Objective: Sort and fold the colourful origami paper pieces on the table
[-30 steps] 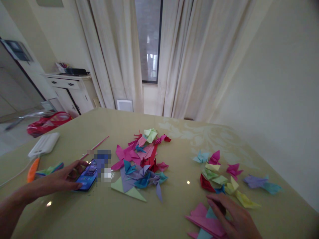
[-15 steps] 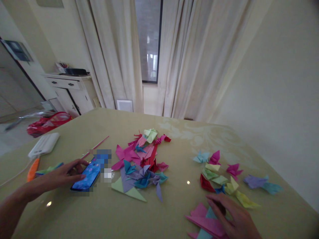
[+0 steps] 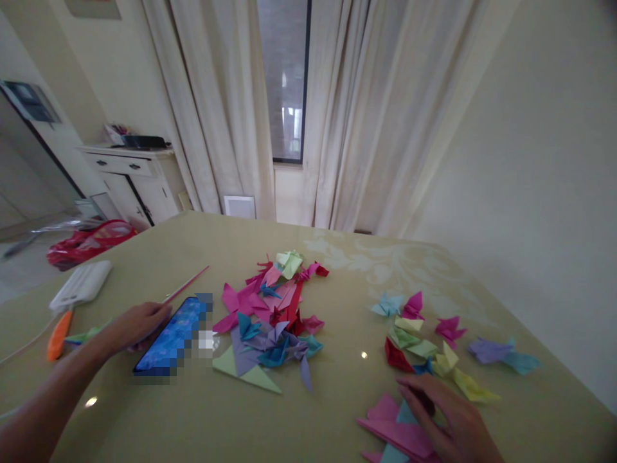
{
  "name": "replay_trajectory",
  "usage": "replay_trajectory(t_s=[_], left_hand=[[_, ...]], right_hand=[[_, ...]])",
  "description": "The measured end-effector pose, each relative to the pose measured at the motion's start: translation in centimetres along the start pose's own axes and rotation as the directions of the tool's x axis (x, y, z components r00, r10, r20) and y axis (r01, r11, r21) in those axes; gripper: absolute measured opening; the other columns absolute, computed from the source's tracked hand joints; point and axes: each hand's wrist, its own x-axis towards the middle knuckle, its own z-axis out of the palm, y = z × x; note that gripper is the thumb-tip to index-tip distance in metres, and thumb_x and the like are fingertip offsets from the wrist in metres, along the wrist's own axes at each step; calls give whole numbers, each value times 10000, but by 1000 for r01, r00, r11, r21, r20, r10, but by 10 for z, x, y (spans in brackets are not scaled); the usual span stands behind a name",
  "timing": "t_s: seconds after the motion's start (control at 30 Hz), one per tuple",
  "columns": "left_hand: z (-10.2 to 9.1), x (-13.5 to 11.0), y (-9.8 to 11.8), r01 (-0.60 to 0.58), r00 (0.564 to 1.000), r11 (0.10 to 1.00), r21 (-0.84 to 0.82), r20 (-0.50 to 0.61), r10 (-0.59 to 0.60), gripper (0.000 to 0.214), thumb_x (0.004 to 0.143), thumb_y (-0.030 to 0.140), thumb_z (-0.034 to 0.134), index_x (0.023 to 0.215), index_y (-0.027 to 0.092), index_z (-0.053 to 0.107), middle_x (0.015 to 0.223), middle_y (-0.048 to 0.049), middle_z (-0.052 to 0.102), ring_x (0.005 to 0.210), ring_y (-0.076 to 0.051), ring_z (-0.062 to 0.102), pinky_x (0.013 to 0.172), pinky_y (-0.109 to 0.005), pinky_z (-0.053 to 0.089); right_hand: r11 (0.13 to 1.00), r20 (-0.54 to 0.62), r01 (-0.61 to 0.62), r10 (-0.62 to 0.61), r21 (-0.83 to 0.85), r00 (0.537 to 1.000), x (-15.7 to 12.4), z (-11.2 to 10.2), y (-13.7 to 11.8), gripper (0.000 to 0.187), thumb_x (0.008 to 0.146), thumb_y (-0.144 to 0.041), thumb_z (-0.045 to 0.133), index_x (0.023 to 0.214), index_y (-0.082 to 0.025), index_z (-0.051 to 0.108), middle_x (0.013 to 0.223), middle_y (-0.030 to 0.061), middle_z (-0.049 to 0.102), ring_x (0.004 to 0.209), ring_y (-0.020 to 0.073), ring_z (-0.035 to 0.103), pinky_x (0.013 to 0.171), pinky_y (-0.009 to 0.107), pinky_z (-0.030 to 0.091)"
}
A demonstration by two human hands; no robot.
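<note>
My left hand (image 3: pixel 132 325) reaches in from the lower left, its fingers curled against the left edge of a phone (image 3: pixel 173 334) that lies flat on the table with its screen lit blue. My right hand (image 3: pixel 450 421) lies at the bottom right, fingers stretched flat on a stack of pink and blue paper sheets (image 3: pixel 395 434). Between my hands sits a heap of folded paper figures (image 3: pixel 272 315) in pink, red, blue, purple and green. A second, looser group of folded figures (image 3: pixel 424 337) lies just beyond my right hand.
On the olive-green table (image 3: pixel 308 411), a thin pink stick (image 3: pixel 186 284) lies beyond the phone. At the far left are a white block (image 3: pixel 80 285), an orange object (image 3: pixel 55 334) and a cable. Curtains, a window and a white cabinet (image 3: pixel 135 177) stand behind.
The phone went from tilted up in my left hand to lying flat on the table, and that hand slid back to its left edge. My right hand stayed on the paper stack.
</note>
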Motion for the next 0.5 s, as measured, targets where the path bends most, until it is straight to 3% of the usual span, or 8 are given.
replay_trajectory(t_s=[0.13, 0.3, 0.5], left_hand=[[-1, 0, 4, 29, 999, 999, -23, 21, -28, 700, 758, 869, 260, 724, 227, 537, 514, -62, 605, 503, -274, 669, 486, -350, 525], [-5, 1, 9, -7, 997, 1000, 22, 78, 5, 636, 692, 852, 409, 758, 234, 547, 548, -63, 637, 536, -287, 690, 508, -352, 523], [-7, 13, 6, 37, 995, 999, 7, 90, -37, 601, 725, 810, 303, 581, 250, 466, 493, -84, 576, 447, -220, 594, 460, -328, 492]], right_hand=[[999, -11, 33, -33, -6, 999, 2, -1, -2, 277, 1054, -458, 587, 1024, -266, 784, 930, 43, 826, 795, 193, 812, 707, 194, 645], [999, -10, 39, -39, -10, 999, 6, -4, -6, 312, 1060, -472, 568, 1012, -259, 791, 915, 52, 827, 777, 200, 813, 680, 205, 650], [1000, -26, 24, -24, -7, 999, 5, -3, -7, 299, 1056, -466, 573, 1012, -266, 791, 917, 46, 825, 775, 200, 808, 671, 206, 646]])
